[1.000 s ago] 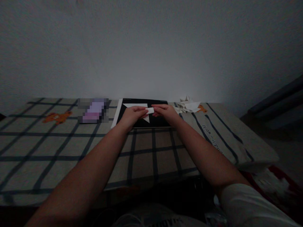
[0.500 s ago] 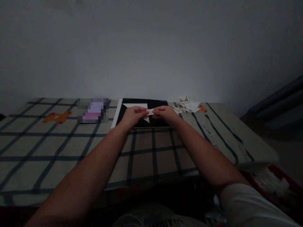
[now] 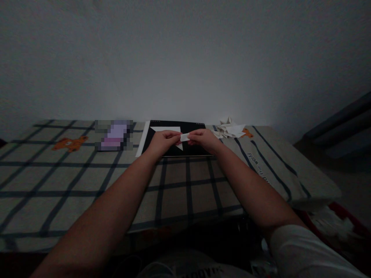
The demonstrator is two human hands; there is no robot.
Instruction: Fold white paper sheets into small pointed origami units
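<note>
My left hand [image 3: 162, 140] and my right hand [image 3: 203, 138] both pinch a small white folded paper piece [image 3: 184, 136] between their fingertips, held just above a black board [image 3: 194, 148]. A white paper triangle [image 3: 165, 129] lies on the board behind and under the hands. Both hands are closed on the small paper, the left at its left end and the right at its right end.
The board rests on a checked cloth [image 3: 87, 181] with orange bear prints, against a plain wall. A heap of folded white paper pieces [image 3: 229, 129] lies to the right of the board. A blurred purple object [image 3: 114, 135] lies to its left.
The small paper piece has turned and looks narrower between the fingertips. Both hands stay at nearly the same place over the board.
</note>
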